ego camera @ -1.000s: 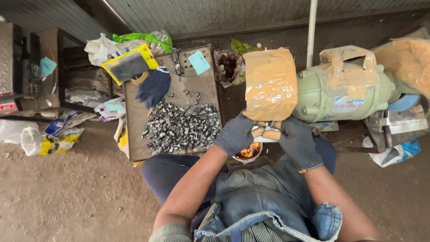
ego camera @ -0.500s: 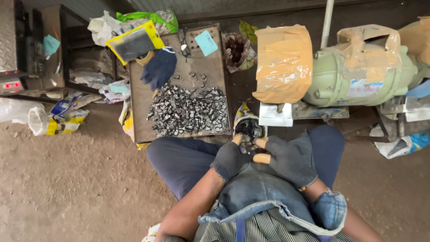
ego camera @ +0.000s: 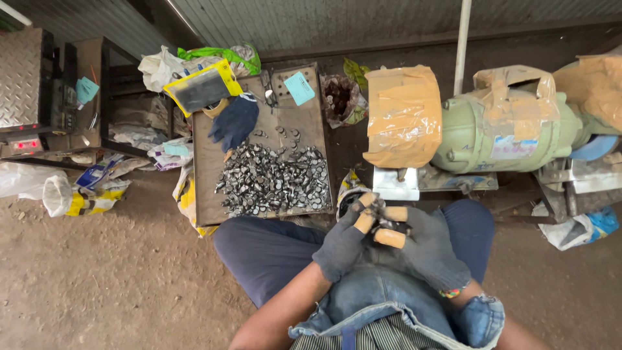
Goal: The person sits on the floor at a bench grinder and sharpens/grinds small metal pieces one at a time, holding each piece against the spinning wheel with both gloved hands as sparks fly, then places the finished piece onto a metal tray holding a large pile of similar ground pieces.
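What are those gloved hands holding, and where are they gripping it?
The left hand and right hand pinch something small and dark between their fingertips. What it is cannot be told.

Left hand and right hand, both gloved, meet over the lap, fingers curled inward, fingertips touching.

Flat brown board on the ground, bearing a heap of small grey metal pieces, a spare dark blue glove and a light blue card. Yellow-edged pouch at its far corner, beside a green-and-white bag. Pale green cylindrical machine, partly covered with taped brown cardboard. White pole standing behind it. Diamond-plate metal box far left. Crumpled plastic bags on bare dirt floor.
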The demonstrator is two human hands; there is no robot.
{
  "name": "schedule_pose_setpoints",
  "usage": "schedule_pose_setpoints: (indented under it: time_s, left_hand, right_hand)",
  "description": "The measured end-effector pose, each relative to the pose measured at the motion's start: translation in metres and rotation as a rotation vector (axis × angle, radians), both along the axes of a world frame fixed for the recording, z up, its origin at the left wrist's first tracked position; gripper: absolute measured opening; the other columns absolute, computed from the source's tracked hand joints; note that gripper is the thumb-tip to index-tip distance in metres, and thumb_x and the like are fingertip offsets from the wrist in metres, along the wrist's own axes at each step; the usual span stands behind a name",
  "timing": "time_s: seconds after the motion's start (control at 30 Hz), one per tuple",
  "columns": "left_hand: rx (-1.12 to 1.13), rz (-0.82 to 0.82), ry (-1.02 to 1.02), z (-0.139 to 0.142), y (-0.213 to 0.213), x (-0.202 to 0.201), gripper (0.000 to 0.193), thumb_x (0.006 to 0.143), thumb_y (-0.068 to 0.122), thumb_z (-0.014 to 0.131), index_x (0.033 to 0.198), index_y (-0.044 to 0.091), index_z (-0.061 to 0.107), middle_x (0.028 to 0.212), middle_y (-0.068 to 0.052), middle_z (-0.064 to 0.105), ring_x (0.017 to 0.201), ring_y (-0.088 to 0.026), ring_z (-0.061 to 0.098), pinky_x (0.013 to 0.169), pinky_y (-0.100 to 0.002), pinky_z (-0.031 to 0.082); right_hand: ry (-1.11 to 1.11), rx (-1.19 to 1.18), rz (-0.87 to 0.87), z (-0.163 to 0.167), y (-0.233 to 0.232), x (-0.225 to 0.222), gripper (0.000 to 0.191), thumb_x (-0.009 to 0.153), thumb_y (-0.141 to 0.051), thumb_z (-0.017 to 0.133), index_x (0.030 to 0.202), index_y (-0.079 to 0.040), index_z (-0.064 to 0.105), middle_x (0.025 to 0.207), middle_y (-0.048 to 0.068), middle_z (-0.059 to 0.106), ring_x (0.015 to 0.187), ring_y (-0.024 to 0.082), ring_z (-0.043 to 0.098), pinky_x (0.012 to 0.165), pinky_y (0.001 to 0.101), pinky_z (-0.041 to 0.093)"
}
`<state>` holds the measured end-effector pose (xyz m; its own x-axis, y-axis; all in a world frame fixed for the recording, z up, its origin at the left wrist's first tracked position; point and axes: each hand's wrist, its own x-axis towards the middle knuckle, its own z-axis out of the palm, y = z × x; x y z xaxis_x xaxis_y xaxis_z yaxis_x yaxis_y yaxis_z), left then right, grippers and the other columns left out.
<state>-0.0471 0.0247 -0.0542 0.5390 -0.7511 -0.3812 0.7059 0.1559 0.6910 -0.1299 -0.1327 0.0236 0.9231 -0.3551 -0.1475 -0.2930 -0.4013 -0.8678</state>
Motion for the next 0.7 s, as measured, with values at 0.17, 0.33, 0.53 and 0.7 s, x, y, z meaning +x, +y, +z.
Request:
schedule_pose_setpoints:
  time_s: [0.17,0.33,0.53,0.7]
  left_hand:
    - [-0.242,-0.142,0.401,0.009,-0.006,0.002,0.045,0.104,0.019,0.057,0.147,0.01,0.05,0.132,-0.006,0.063,0.119,-0.02,0.065,0.099,-0.046,0.058]
    - [0.081,-0.143,0.276,0.018,-0.012,0.002,0.052,0.095,0.017,0.065,0.144,0.008,0.05,0.121,-0.004,0.066,0.106,-0.017,0.068,0.089,-0.044,0.06]
    - [0.265,-0.234,-0.489,0.034,-0.025,0.024,0.059,0.094,0.02,0.073,0.144,-0.001,0.05,0.106,-0.011,0.072,0.093,-0.014,0.069,0.077,-0.03,0.058]
    - [0.501,-0.035,-1.092,0.047,-0.041,0.048,0.047,0.094,0.029,0.072,0.132,0.005,0.061,0.108,-0.015,0.072,0.092,-0.031,0.07,0.078,-0.041,0.055]
  right_hand:
    - [-0.043,-0.115,-0.031,-0.006,-0.002,-0.008,0.045,0.074,-0.025,0.086,0.112,-0.006,0.071,0.097,0.008,0.08,0.083,0.018,0.075,0.076,0.0334,0.058]
    - [-0.054,-0.397,0.205,0.002,-0.016,-0.014,0.048,0.081,-0.031,0.08,0.122,-0.008,0.073,0.089,0.009,0.079,0.083,0.026,0.071,0.083,0.0418,0.051]
    - [0.083,-0.272,0.195,0.02,-0.037,-0.011,0.038,0.081,-0.036,0.076,0.111,-0.014,0.073,0.093,0.011,0.073,0.089,0.031,0.071,0.075,0.0399,0.055]
    - [-0.021,-0.471,0.045,-0.001,-0.045,0.012,0.032,0.089,-0.033,0.073,0.108,-0.008,0.073,0.098,0.014,0.072,0.092,0.034,0.069,0.076,0.0432,0.053]
